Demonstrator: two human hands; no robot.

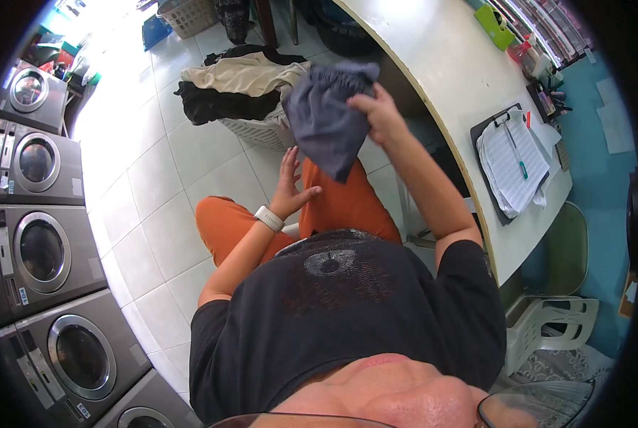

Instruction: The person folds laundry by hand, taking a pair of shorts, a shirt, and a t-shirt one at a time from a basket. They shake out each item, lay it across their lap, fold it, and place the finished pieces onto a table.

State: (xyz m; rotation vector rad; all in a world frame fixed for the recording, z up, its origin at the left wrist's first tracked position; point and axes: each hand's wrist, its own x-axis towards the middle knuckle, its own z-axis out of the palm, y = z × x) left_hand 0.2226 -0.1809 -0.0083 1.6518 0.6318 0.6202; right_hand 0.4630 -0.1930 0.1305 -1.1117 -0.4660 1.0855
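Note:
My right hand [384, 116] grips grey-blue shorts [329, 114] by one side, thumb and fingers closed on the cloth. The shorts look folded, with a gathered elastic waistband at the top, and hang above my knee. My left hand [290, 187], with a pale watch on its wrist, is open below and to the left of the shorts, apart from them. Just beyond it stands a white laundry basket [251, 133] heaped with clothes. A cream garment [244, 73] lies on top, over a black garment [212, 107].
On the right runs a long white table [433, 60] bearing a clipboard [503, 201] with papers and a pen. Several front-loading machines [41, 242] line the left side. A white plastic chair [547, 324] stands at lower right; another basket [187, 18] sits at the back.

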